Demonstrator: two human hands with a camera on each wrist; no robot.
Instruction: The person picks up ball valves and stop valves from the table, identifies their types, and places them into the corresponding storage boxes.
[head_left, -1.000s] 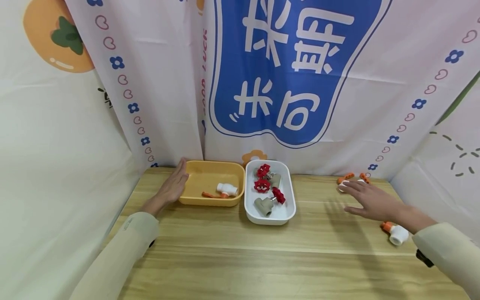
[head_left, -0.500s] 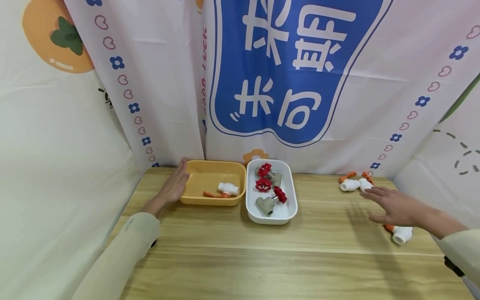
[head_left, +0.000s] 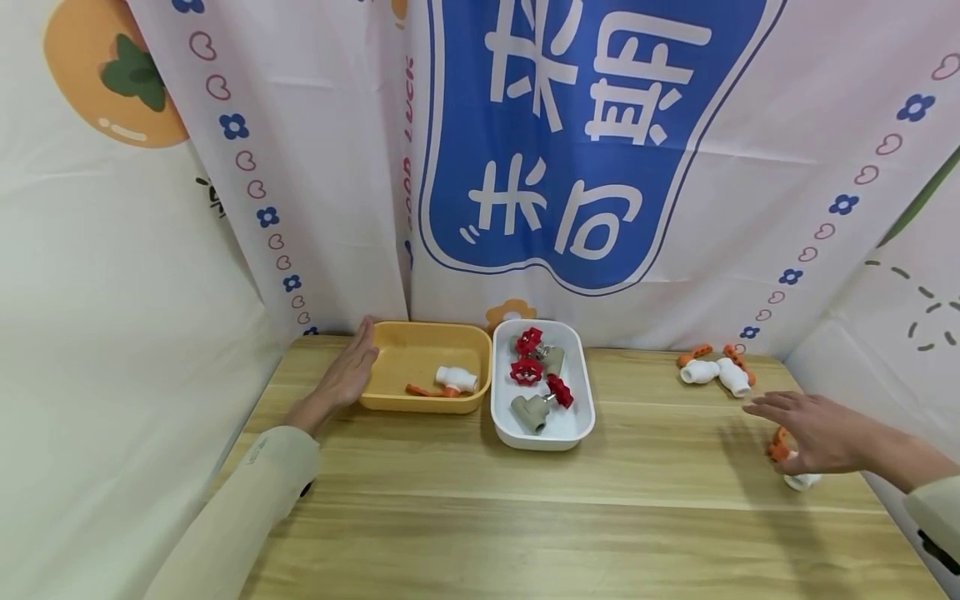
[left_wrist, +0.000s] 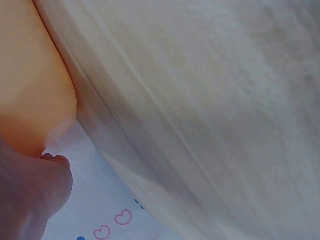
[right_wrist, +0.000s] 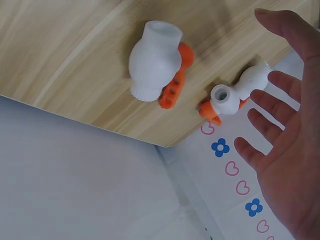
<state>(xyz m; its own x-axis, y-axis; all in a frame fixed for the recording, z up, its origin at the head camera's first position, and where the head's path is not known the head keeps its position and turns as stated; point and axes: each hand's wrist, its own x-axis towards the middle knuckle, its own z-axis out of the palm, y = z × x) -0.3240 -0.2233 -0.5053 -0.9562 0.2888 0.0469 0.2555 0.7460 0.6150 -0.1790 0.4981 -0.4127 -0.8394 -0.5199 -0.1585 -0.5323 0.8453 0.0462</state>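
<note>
My left hand (head_left: pixel 349 367) rests with straight fingers against the left end of the yellow tray (head_left: pixel 390 403). Inside that tray lies a white ball valve (head_left: pixel 456 379) with an orange lever. Over the table's right side hovers my right hand (head_left: pixel 828 433), fingers spread and holding nothing. Beneath it, partly hidden in the head view, is another white ball valve (right_wrist: pixel 155 62) with an orange handle, lying on the wood. Two more white ball valves (head_left: pixel 699 372) with orange handles lie together at the back right, beyond the fingertips.
A white tray (head_left: pixel 543 442) beside the yellow one holds several grey valves (head_left: pixel 531 412) with red handwheels. Printed cloth (head_left: pixel 337 167) hangs behind the wooden table (head_left: pixel 525 533) and along its sides. The table's right edge runs close by the right hand.
My right hand has moved right and toward me, from over the two back valves to over the nearer one. The left hand has stayed at the yellow tray.
</note>
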